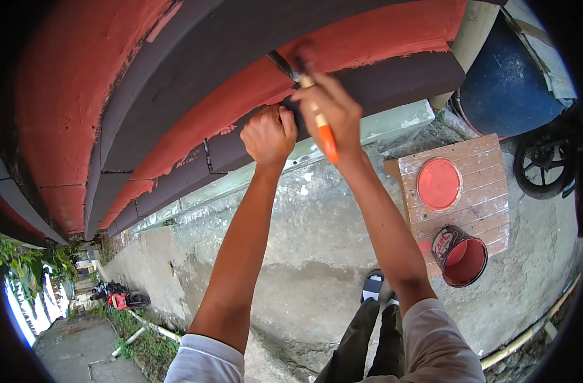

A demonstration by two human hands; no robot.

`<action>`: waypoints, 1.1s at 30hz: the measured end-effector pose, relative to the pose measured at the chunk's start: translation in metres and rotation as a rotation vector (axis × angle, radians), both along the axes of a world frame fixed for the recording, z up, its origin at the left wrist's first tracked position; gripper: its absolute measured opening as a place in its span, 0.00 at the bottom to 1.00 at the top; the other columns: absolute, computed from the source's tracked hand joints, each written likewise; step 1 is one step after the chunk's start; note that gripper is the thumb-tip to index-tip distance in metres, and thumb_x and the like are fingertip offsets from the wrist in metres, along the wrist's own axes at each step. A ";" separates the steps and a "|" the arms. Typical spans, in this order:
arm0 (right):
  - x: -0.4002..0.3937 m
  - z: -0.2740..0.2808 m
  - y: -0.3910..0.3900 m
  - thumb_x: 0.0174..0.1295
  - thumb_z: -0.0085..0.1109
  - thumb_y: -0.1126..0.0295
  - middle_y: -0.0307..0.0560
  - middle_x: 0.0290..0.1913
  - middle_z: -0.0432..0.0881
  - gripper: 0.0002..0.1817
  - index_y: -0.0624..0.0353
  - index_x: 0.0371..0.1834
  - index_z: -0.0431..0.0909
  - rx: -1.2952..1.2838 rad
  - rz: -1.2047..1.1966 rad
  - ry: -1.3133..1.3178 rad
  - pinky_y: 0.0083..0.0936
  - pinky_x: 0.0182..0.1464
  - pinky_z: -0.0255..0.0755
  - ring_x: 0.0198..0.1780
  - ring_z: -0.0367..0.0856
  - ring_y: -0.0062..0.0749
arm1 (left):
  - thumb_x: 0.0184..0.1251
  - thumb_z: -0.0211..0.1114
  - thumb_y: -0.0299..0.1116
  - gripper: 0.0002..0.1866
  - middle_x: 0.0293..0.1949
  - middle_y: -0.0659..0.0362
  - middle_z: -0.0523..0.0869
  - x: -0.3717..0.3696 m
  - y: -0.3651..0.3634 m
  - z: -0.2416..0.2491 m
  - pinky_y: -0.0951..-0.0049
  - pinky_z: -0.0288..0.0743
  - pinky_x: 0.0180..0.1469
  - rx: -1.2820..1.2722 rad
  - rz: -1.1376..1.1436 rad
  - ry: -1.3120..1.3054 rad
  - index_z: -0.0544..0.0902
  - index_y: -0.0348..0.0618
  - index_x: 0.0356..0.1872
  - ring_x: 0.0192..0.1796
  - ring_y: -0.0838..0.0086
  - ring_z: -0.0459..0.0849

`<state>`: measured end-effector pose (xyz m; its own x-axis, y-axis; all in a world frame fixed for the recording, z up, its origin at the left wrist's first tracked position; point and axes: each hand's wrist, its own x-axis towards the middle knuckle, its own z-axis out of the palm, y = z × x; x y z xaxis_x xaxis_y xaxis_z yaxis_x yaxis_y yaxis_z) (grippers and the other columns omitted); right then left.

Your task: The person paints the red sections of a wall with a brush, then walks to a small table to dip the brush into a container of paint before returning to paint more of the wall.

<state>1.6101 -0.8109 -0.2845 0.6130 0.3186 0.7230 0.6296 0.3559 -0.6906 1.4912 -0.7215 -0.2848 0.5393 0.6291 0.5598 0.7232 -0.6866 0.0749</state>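
Note:
My right hand is wrapped round a paintbrush with an orange-tipped wooden handle. The brush's dark bristle end is blurred and lies over the red painted band of the wall. To its left, my left hand is closed in a fist against the dark grey ledge; whether anything is inside it is hidden. A dark vertical groove or strip crosses the red band just above my hands.
At the right, a wooden slatted table holds a red-painted lid and an open can of red paint. Beyond it are a blue barrel and a black wheel. A red motorcycle stands far left.

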 end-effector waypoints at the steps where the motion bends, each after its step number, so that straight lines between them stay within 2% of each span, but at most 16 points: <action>1: -0.002 0.000 -0.002 0.59 0.68 0.83 0.59 0.59 0.88 0.09 0.57 0.40 0.90 0.008 0.098 -0.084 0.35 0.53 0.84 0.51 0.91 0.47 | 0.69 0.61 0.42 0.16 0.23 0.48 0.87 -0.002 0.001 -0.001 0.46 0.80 0.31 0.005 0.007 0.035 0.86 0.43 0.25 0.26 0.45 0.87; 3: 0.006 0.000 -0.007 0.56 0.68 0.84 0.59 0.60 0.88 0.11 0.58 0.39 0.90 0.020 0.192 -0.176 0.35 0.55 0.84 0.53 0.90 0.47 | 0.70 0.61 0.44 0.17 0.24 0.47 0.87 -0.004 0.004 -0.004 0.46 0.80 0.31 -0.002 0.021 0.097 0.87 0.43 0.26 0.27 0.45 0.88; 7: 0.047 0.003 -0.019 0.58 0.66 0.84 0.60 0.59 0.88 0.10 0.59 0.38 0.91 0.097 -0.035 -0.179 0.36 0.57 0.83 0.55 0.90 0.48 | 0.71 0.58 0.42 0.18 0.28 0.44 0.88 0.001 -0.005 0.005 0.45 0.80 0.37 -0.066 0.006 0.022 0.89 0.41 0.29 0.31 0.43 0.88; 8: 0.056 0.003 -0.020 0.55 0.72 0.79 0.56 0.58 0.89 0.09 0.56 0.39 0.92 0.107 -0.217 -0.204 0.38 0.56 0.85 0.54 0.90 0.49 | 0.71 0.58 0.41 0.18 0.28 0.44 0.88 0.002 -0.006 0.006 0.45 0.80 0.37 -0.061 0.003 0.018 0.89 0.41 0.29 0.31 0.43 0.88; 10: 0.073 0.004 -0.024 0.55 0.72 0.78 0.56 0.56 0.89 0.09 0.55 0.38 0.92 0.195 -0.440 -0.079 0.37 0.55 0.85 0.53 0.90 0.49 | 0.71 0.58 0.41 0.17 0.28 0.44 0.88 0.001 -0.004 0.004 0.45 0.80 0.37 -0.053 0.008 0.006 0.89 0.41 0.29 0.31 0.43 0.88; 13: 0.047 0.000 -0.010 0.55 0.72 0.76 0.55 0.58 0.89 0.08 0.52 0.37 0.93 0.060 -0.306 -0.108 0.36 0.55 0.85 0.53 0.90 0.49 | 0.71 0.59 0.42 0.18 0.27 0.44 0.88 0.000 -0.002 0.001 0.44 0.80 0.36 -0.036 -0.026 -0.009 0.88 0.41 0.29 0.31 0.42 0.88; 14: 0.022 -0.003 0.001 0.55 0.72 0.74 0.55 0.60 0.88 0.07 0.49 0.35 0.92 0.048 -0.267 -0.129 0.36 0.57 0.84 0.56 0.89 0.49 | 0.71 0.60 0.43 0.18 0.26 0.45 0.88 -0.001 0.000 0.000 0.45 0.80 0.34 -0.015 -0.013 0.020 0.88 0.41 0.28 0.30 0.43 0.88; 16: -0.009 -0.010 0.006 0.52 0.73 0.74 0.57 0.61 0.87 0.07 0.52 0.35 0.91 0.051 -0.033 -0.132 0.37 0.59 0.84 0.59 0.87 0.48 | 0.70 0.61 0.45 0.18 0.24 0.47 0.88 -0.003 0.002 -0.001 0.46 0.80 0.31 0.024 0.008 0.082 0.88 0.43 0.27 0.27 0.45 0.87; 18: -0.011 -0.005 0.002 0.51 0.72 0.75 0.59 0.61 0.87 0.08 0.53 0.36 0.90 0.039 0.157 -0.098 0.37 0.58 0.84 0.58 0.88 0.49 | 0.71 0.61 0.45 0.19 0.26 0.46 0.88 -0.003 0.002 0.001 0.46 0.80 0.32 0.021 -0.016 0.087 0.88 0.42 0.28 0.28 0.44 0.88; 22: 0.040 0.002 -0.013 0.52 0.72 0.77 0.60 0.58 0.88 0.08 0.54 0.35 0.90 0.144 -0.143 -0.171 0.37 0.53 0.85 0.51 0.90 0.50 | 0.70 0.60 0.42 0.17 0.24 0.46 0.88 0.001 0.000 -0.002 0.46 0.79 0.32 0.060 -0.048 -0.002 0.88 0.42 0.27 0.27 0.45 0.87; 24: 0.066 0.008 -0.018 0.54 0.71 0.76 0.59 0.57 0.89 0.07 0.52 0.34 0.91 0.181 -0.310 -0.018 0.35 0.52 0.85 0.50 0.91 0.48 | 0.69 0.60 0.41 0.17 0.24 0.46 0.87 0.001 0.001 -0.002 0.46 0.79 0.31 0.054 -0.059 -0.026 0.88 0.42 0.27 0.26 0.45 0.87; 27: 0.043 0.013 -0.004 0.55 0.70 0.75 0.57 0.56 0.89 0.06 0.51 0.34 0.91 0.240 -0.372 -0.073 0.34 0.51 0.85 0.49 0.91 0.47 | 0.69 0.61 0.42 0.17 0.23 0.46 0.87 0.001 0.001 -0.002 0.46 0.80 0.32 0.082 -0.032 -0.004 0.88 0.42 0.26 0.27 0.45 0.87; 28: 0.019 0.017 0.001 0.56 0.69 0.74 0.56 0.57 0.89 0.05 0.51 0.34 0.90 0.147 -0.265 -0.082 0.35 0.54 0.85 0.52 0.90 0.48 | 0.69 0.61 0.43 0.17 0.23 0.46 0.87 0.001 0.001 -0.002 0.47 0.80 0.32 0.090 -0.027 0.000 0.87 0.42 0.26 0.27 0.45 0.88; 30: -0.017 0.011 0.011 0.55 0.71 0.71 0.55 0.61 0.86 0.07 0.49 0.37 0.90 0.121 -0.019 -0.106 0.39 0.60 0.84 0.58 0.88 0.49 | 0.69 0.63 0.45 0.19 0.23 0.45 0.87 -0.007 0.007 -0.005 0.48 0.82 0.32 0.067 0.017 0.137 0.86 0.41 0.24 0.28 0.45 0.89; 31: -0.020 0.015 0.010 0.54 0.71 0.73 0.57 0.59 0.88 0.09 0.51 0.38 0.91 0.099 0.029 -0.109 0.36 0.57 0.84 0.57 0.89 0.49 | 0.69 0.64 0.47 0.21 0.23 0.44 0.87 -0.002 0.003 0.001 0.47 0.82 0.31 -0.023 0.067 0.153 0.84 0.41 0.22 0.29 0.45 0.90; 33: -0.016 0.018 0.004 0.53 0.72 0.76 0.59 0.57 0.89 0.11 0.53 0.40 0.92 0.084 0.105 -0.106 0.34 0.55 0.85 0.56 0.90 0.48 | 0.70 0.64 0.48 0.22 0.23 0.44 0.87 -0.003 0.004 -0.002 0.47 0.82 0.31 0.044 0.023 0.162 0.84 0.41 0.22 0.28 0.45 0.89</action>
<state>1.5941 -0.8066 -0.2662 0.4984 0.3127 0.8086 0.6535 0.4774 -0.5874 1.4877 -0.7174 -0.2866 0.6106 0.6192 0.4938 0.7388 -0.6700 -0.0734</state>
